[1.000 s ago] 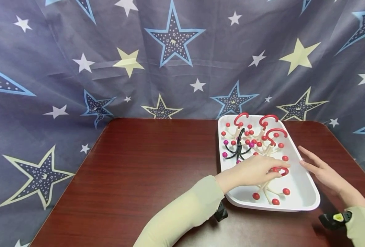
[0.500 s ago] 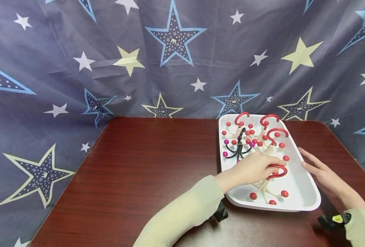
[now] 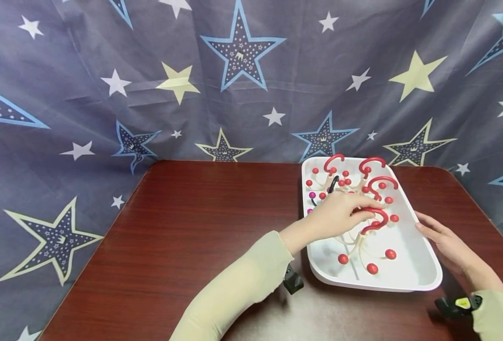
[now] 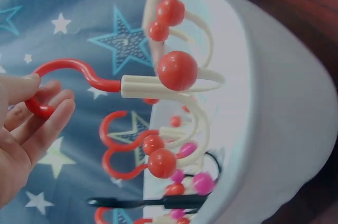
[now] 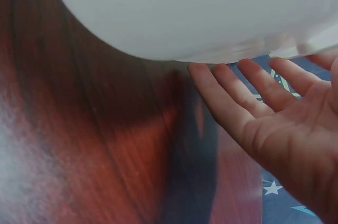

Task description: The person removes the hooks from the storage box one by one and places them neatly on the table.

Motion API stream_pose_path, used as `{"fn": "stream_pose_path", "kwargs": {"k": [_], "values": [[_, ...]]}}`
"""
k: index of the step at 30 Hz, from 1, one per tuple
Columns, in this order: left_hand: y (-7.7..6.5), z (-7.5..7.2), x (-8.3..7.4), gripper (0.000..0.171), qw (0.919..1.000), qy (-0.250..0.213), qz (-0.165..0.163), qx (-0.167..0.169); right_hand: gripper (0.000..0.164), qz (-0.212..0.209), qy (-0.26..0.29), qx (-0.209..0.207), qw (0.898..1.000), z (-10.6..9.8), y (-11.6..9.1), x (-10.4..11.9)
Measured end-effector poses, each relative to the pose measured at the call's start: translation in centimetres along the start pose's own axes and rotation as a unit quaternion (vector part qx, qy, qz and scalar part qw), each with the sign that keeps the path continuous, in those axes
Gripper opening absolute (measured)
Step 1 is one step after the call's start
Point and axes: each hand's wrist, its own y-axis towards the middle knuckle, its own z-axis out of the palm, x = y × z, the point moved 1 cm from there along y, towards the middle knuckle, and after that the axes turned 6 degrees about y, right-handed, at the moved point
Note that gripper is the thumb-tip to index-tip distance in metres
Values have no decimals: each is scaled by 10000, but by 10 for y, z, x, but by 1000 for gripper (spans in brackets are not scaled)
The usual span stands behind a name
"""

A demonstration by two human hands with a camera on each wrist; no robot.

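In the head view my left hand (image 3: pixel 332 215) pinches the red hooked handle of a claw-shaped massager (image 3: pixel 359 242) between thumb and fingers. Its cream prongs, tipped with red balls, spread downward over the near part of a white tray (image 3: pixel 423 284). Seen from the left wrist, the thumb and fingers curl round the hook of this massager (image 4: pixel 145 87), and the prongs hang inside the tray wall. My right hand (image 3: pixel 451 246) is at the tray's right side. In the right wrist view, its extended fingers (image 5: pixel 222 94) reach the tray's underside edge.
Behind the held massager, the tray contains several more with red hooks, such as one massager (image 3: pixel 381 182) at the right. A black massager (image 3: pixel 334 183) with magenta balls is partly covered by my left hand. The tray stands on a brown table (image 3: pixel 217 213) before a star-patterned cloth (image 3: pixel 140 42).
My left hand has taken hold of the red hook and moved up and slightly left, raising the massager with it. The right hand has stayed by the tray's side.
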Motion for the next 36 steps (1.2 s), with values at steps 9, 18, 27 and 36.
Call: {"fn": "stream_pose_path", "kwargs": {"k": [9,18,27,36], "values": [[-11,-33,22,30,9996,-60,-147,-254,32,14,235,-57,9997,0,-2,-4],[-23,-63,51,25,9954,40,-498,-821,30,-35,541,-4,9985,1,-3,-6],[-34,-87,83,21,9896,98,-723,-1240,40,-99,739,21,9972,4,-2,-3],[-41,-90,126,21,9792,-86,-1340,-1523,55,-181,1130,202,9932,4,0,-1]]}}
